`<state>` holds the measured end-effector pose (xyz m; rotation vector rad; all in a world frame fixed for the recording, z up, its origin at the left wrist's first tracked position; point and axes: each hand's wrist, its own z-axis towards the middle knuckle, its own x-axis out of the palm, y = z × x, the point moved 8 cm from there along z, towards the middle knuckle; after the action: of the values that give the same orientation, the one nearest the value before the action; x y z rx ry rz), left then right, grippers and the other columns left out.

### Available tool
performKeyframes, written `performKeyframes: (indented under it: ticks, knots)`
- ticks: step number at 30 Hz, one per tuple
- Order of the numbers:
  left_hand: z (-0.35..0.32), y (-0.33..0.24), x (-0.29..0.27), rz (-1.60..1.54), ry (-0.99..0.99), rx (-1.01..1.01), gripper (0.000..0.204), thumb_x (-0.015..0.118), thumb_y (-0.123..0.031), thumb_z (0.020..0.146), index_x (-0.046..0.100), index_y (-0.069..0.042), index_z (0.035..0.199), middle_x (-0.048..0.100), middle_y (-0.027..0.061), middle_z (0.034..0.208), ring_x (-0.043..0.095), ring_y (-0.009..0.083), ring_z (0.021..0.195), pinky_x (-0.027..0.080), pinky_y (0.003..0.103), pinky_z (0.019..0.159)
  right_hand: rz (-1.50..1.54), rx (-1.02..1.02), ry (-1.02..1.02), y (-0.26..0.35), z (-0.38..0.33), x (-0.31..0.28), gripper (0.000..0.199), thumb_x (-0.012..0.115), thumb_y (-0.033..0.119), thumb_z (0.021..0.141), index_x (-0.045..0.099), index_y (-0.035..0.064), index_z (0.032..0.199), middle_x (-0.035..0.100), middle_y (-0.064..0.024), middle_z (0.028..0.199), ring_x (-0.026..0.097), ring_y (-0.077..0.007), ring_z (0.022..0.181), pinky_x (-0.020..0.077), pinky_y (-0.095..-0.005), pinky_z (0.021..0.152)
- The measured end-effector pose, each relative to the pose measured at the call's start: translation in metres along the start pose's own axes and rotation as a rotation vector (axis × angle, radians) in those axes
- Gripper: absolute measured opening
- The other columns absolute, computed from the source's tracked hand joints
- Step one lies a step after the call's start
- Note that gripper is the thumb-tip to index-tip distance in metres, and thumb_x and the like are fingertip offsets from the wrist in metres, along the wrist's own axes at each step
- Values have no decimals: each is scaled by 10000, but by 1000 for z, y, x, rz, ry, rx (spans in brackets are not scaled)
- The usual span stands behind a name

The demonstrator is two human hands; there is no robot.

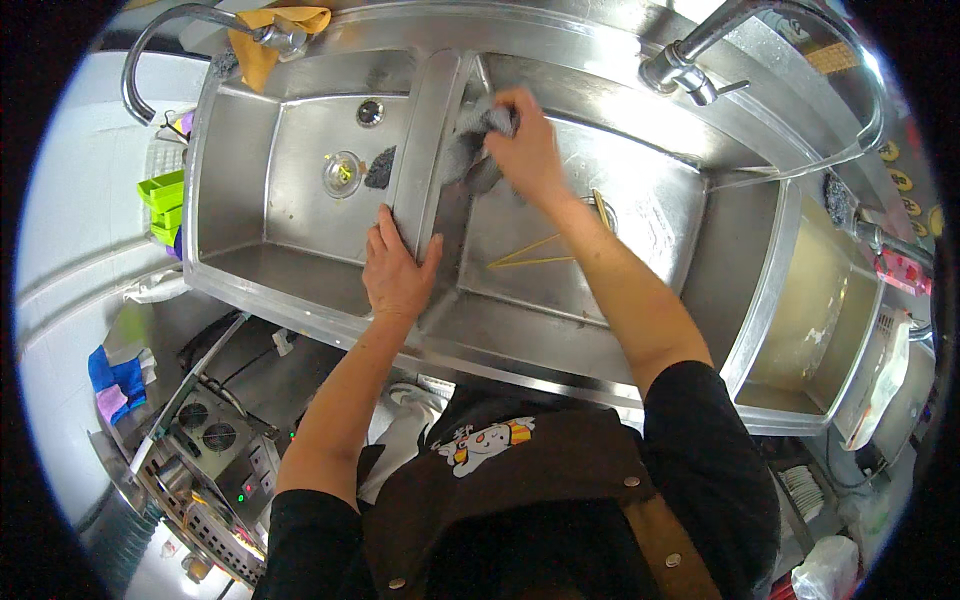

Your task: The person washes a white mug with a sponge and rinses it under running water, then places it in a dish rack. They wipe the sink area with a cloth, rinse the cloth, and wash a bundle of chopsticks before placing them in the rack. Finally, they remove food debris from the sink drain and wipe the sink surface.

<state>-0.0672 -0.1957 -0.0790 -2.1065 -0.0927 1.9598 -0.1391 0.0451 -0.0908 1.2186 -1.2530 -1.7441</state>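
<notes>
At the left side of the center basin (725,240), the right hand (527,148), curled closed, grips a gray scrubber (465,150), motion-blurred. On the divider (420,150), the left hand (398,268) rests open and empty. Yellow sticks (540,261) lie in the center basin; 1 dark pad (379,168) lies left.

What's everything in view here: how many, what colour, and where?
Basins: three, steel, side by side: left, middle, right.
Taps: at least two, chrome, far edge.
Cloth: one, orange, by the left tap.
Scrubber: one, dark grey, left basin.
Sticks: at least two, yellow, middle basin.
Wad: one, grey, blurred, middle basin.
Bins: at least two, green, far left.
Machine: one, grey, lower left.
Bag: one, whitish, lower right.
Small items: uncounted, mixed colours, at edges.
Apron: one, brown, on the person.
Left hand: one, bare, on the basin divider.
Right hand: one, bare, gripping the wad.
</notes>
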Motion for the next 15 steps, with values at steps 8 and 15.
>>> performKeyframes:
  ticks: [8,15]
  knots:
    - [5,-2,-1,-38,13,18,791,617,-441,853,285,23,1402,495,214,1130,537,403,1012,478,471,814,-652,-428,-14,13,54,49,502,631,109,735,565,144,1231,545,-126,1286,427,-353,1265,400,-449,1024]
    - [-4,2,-7,-147,-69,47,576,512,-313,930,340,14,1372,514,215,1110,556,417,971,487,478,780,-244,-491,424,11,-93,69,433,613,31,708,631,126,1131,544,-167,1274,470,-337,1230,427,-415,997]
